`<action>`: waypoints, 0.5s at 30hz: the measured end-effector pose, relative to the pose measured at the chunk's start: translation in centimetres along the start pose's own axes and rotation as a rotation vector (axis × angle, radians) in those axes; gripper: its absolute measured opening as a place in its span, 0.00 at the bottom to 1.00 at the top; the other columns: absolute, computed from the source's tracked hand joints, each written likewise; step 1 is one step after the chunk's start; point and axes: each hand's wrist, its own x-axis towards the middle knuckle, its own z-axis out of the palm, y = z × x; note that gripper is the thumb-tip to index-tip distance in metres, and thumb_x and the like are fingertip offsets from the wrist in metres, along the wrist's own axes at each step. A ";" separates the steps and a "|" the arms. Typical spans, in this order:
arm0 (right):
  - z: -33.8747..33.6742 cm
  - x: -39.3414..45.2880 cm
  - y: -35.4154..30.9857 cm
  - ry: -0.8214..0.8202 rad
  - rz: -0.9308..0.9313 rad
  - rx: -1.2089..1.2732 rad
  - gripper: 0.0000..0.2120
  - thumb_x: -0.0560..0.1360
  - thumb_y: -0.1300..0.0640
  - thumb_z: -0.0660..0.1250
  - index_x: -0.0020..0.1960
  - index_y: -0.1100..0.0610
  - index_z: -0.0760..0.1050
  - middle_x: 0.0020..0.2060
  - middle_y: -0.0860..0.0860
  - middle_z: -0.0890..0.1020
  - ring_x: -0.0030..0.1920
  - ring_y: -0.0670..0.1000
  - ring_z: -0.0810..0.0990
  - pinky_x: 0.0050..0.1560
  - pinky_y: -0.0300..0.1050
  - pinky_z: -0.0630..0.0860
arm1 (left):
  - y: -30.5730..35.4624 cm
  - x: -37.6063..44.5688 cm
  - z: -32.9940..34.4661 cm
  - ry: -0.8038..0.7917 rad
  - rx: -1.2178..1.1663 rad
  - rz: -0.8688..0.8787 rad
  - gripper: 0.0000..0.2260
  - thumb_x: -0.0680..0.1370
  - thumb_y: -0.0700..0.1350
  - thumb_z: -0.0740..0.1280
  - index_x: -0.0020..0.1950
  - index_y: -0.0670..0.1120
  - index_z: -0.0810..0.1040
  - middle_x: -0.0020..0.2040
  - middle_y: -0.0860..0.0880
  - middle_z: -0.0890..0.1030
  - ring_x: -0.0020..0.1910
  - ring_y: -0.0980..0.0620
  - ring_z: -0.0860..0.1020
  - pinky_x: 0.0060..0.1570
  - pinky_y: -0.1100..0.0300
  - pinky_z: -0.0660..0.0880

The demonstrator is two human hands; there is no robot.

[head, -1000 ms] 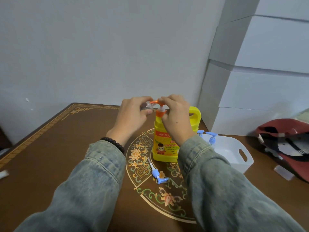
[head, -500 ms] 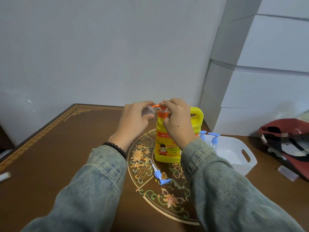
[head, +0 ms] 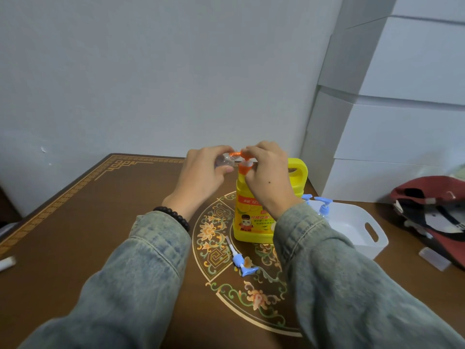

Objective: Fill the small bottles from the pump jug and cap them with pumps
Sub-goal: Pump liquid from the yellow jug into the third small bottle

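Observation:
A yellow pump jug (head: 254, 217) with an orange pump head (head: 245, 167) stands at the middle of the table. My left hand (head: 203, 177) holds a small clear bottle (head: 225, 161) up against the orange spout. Resting on top of the pump head is my right hand (head: 268, 175), fingers curled over it. A loose blue pump cap (head: 241, 263) with its tube lies on the table in front of the jug. Two small bottles with blue pumps (head: 323, 206) stand in a white basket (head: 372, 235) to the right.
A dark wooden table (head: 75, 235) with a painted round pattern carries everything. White boxes (head: 392, 147) are stacked behind the basket. A red cap (head: 432, 212) and a small clear piece (head: 434, 258) lie at the far right. A white object (head: 6, 263) sits at the left edge.
Both hands stay at the pump head with the small bottle at the spout; they have barely shifted. The view has moved slightly.

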 end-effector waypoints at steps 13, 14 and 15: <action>-0.6 1.3 -0.4 -0.066 0.064 -0.015 0.13 0.69 0.65 0.68 0.52 0.57 0.82 0.48 0.54 0.82 0.56 0.57 0.76 0.57 0.55 0.71 | 0.4 0.5 -0.2 0.035 0.022 0.018 0.13 0.72 0.46 0.74 0.55 0.54 0.82 0.45 0.50 0.85 0.48 0.50 0.81 0.48 0.62 0.70; -0.6 1.3 -0.5 -0.063 0.067 -0.020 0.13 0.69 0.66 0.68 0.52 0.57 0.82 0.48 0.54 0.82 0.56 0.57 0.76 0.57 0.55 0.71 | 0.4 0.5 -0.1 0.041 0.029 0.019 0.13 0.72 0.46 0.74 0.55 0.54 0.82 0.44 0.50 0.85 0.47 0.49 0.81 0.48 0.62 0.70; -0.5 1.1 -0.6 -0.059 0.062 -0.019 0.13 0.68 0.67 0.68 0.51 0.58 0.83 0.47 0.55 0.82 0.55 0.57 0.75 0.56 0.56 0.71 | 0.3 0.4 0.0 0.040 0.030 0.015 0.12 0.71 0.46 0.74 0.55 0.54 0.82 0.44 0.50 0.85 0.47 0.49 0.81 0.48 0.61 0.71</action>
